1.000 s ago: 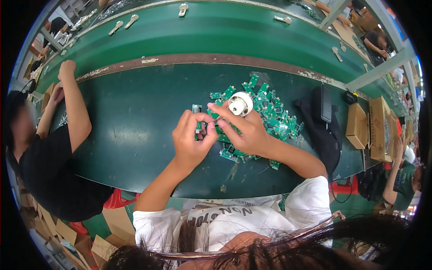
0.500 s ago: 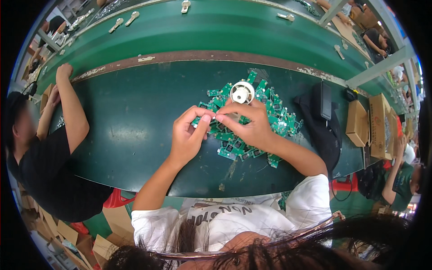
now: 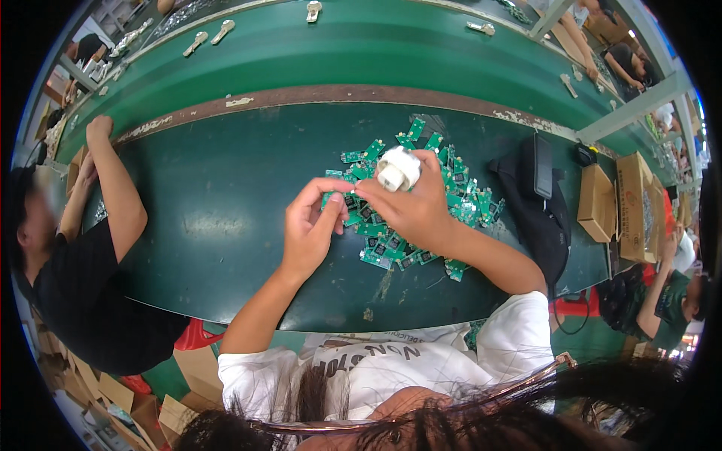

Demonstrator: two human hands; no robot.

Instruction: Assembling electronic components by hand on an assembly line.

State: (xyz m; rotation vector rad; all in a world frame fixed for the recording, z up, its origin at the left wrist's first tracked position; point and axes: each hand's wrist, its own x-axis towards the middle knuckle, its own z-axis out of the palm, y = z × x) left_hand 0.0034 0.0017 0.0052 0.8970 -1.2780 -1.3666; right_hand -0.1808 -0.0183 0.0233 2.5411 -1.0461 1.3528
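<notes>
My right hand [image 3: 417, 203] grips a white round fan housing [image 3: 398, 168], slightly blurred and tilted, above a pile of circuit boards. Its thumb and index finger reach left to meet the fingertips of my left hand [image 3: 307, 225]. The left index finger and thumb are curled close together. A tiny whitish piece [image 3: 353, 191] shows where the fingertips of both hands come together; its kind is too small to tell. Beneath and around the hands lie many green circuit boards [image 3: 383, 244], loosely heaped on the dark green table [image 3: 218, 218].
Right of the boards lie a black cloth bag [image 3: 530, 225] and a dark flat device [image 3: 542, 169]. Cardboard boxes [image 3: 596, 203] stand beyond. Across the far side runs a green conveyor belt [image 3: 376, 60] carrying white long-handled parts [image 3: 222, 31]. A co-worker's arm [image 3: 120, 180] rests at the left.
The fan housing has tilted and turned in my right hand, moving slightly left and toward me. Both hands' fingertips have shifted a little left and still meet.
</notes>
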